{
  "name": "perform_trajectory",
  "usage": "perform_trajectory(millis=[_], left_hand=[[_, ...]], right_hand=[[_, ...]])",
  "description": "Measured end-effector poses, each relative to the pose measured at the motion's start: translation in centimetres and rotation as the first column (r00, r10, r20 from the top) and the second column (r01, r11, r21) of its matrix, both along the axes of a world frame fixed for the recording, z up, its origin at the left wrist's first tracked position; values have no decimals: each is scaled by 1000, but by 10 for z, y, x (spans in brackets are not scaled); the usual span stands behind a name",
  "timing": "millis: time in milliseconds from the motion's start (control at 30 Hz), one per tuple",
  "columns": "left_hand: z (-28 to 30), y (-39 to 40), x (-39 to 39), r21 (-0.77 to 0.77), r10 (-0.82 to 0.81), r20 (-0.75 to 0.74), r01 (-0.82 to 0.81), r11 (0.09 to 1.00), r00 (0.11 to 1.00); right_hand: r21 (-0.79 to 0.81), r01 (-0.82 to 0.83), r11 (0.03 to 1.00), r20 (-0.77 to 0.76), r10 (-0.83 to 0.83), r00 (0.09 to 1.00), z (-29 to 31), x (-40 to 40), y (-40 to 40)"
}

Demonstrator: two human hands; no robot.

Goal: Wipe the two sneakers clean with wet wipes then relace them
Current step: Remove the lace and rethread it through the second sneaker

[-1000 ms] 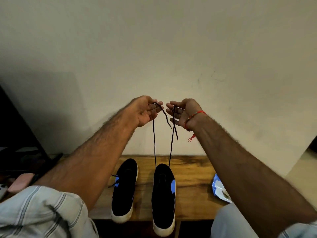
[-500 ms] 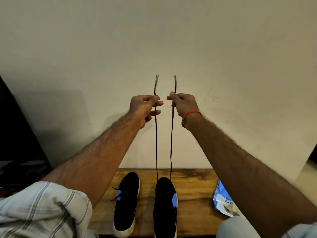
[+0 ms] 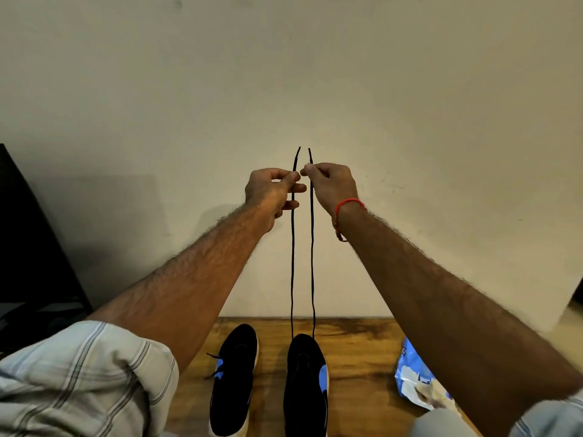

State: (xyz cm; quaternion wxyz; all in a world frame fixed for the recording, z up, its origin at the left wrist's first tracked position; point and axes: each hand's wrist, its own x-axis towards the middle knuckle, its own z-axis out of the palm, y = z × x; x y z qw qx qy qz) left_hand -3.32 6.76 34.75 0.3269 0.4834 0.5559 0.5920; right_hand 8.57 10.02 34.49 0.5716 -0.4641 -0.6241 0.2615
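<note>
Two black sneakers with white soles and blue side marks stand side by side on the wooden table [image 3: 362,357], toes toward the wall. From the right sneaker [image 3: 304,386] a black lace [image 3: 292,263] rises in two taut strands. My left hand [image 3: 273,192] pinches the left strand near its tip. My right hand [image 3: 331,184] pinches the right strand at the same height. Both lace tips stick up above my fingers. The left sneaker [image 3: 235,380] has a lace threaded, with a loose end at its left side.
A blue and white wet wipes pack [image 3: 416,378] lies on the table at the right, partly behind my right forearm. A plain wall rises just behind the table. A dark object [image 3: 34,247] stands at the left.
My hands turned from holding slack lace ends to pinching them upright, pulling both strands taut and level. My head tilted up, so the sneakers sit lower in view.
</note>
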Motion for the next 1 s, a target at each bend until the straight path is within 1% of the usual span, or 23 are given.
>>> perform_trajectory(millis=[167,233,300,367,433,533,600,700,833,933,1000], left_hand=[[-6,1,-2,11,14,-24,-14,1000,1000],[-12,-1,-3,8,25,-45,-25,1000,999],[-22,-6,-6,-9,49,-102,-50,999,994],[-37,-11,-9,-14,69,-186,-73,997,980],[-61,-15,-13,-23,93,-264,-103,994,960],[-108,-19,-21,-46,97,-349,-120,992,932],[-148,-18,-28,-77,67,-408,-107,991,910],[-213,-16,-41,-154,6,-459,-86,984,888],[-296,-23,-50,-291,-92,-491,-63,955,866],[-334,-35,-48,-388,-223,-530,0,922,818],[-355,-37,-46,-484,-318,-565,7,875,761]], right_hand=[[23,0,1000,36,-1,999,-5,4,7],[34,7,999,85,-10,996,-13,7,8],[29,15,999,151,-19,988,-26,10,8],[-1,-28,1000,210,28,977,-45,14,7],[-69,-95,993,236,109,966,-71,19,7],[-171,-132,976,332,183,925,-118,25,6],[-233,-133,963,387,217,896,-152,30,5],[-334,-144,932,405,280,870,-203,39,1],[-448,-145,882,436,357,826,-266,47,2],[-501,-125,856,433,373,820,-297,49,1],[-517,-123,847,439,385,812,-316,49,2]])
